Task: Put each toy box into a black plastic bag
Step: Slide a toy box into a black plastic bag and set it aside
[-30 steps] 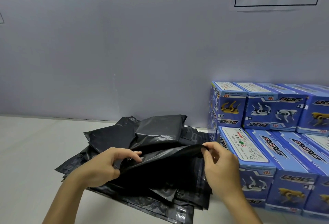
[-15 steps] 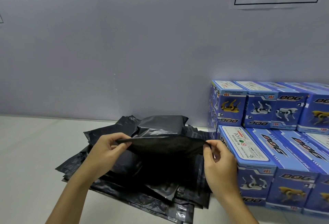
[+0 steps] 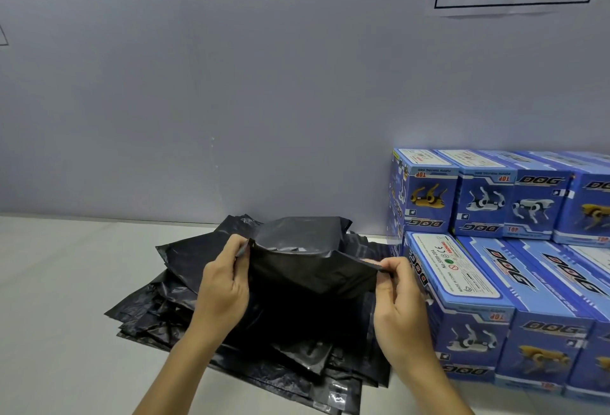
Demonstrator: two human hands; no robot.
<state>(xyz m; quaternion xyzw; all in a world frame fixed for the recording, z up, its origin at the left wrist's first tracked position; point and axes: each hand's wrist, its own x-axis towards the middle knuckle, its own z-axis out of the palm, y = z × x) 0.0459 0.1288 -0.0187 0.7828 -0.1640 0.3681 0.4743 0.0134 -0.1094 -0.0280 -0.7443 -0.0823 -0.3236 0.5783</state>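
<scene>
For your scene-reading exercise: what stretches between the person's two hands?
In the head view, the top edge of one black plastic bag spans from the left hand to the right hand; each pinches a corner, above the bag pile.

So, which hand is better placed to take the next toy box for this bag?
Probably the right hand: it pinches the black bag right beside the blue toy boxes. The left hand grips the bag's far edge and could keep it open.
</scene>
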